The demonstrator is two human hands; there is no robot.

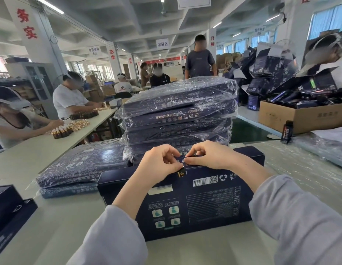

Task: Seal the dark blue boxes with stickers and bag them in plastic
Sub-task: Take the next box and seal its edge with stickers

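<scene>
A dark blue box [204, 203] stands on its long edge on the table in front of me, its printed back facing me. A small black-and-gold sticker [180, 172] lies over the box's top edge at the flap seam. My left hand [158, 165] pinches the sticker with thumb and forefinger. My right hand [210, 155] pinches it from the other side, fingers curled on top of the box. Behind the box rises a stack of dark blue boxes in clear plastic bags [177, 111].
Two more bagged boxes [78, 167] lie left of the stack. Unbagged dark boxes [7, 209] sit at the left edge. A small dark bottle [287, 131] and a cardboard carton [300, 115] stand to the right, beside clear plastic sheeting [304, 159]. Other people work at the left table.
</scene>
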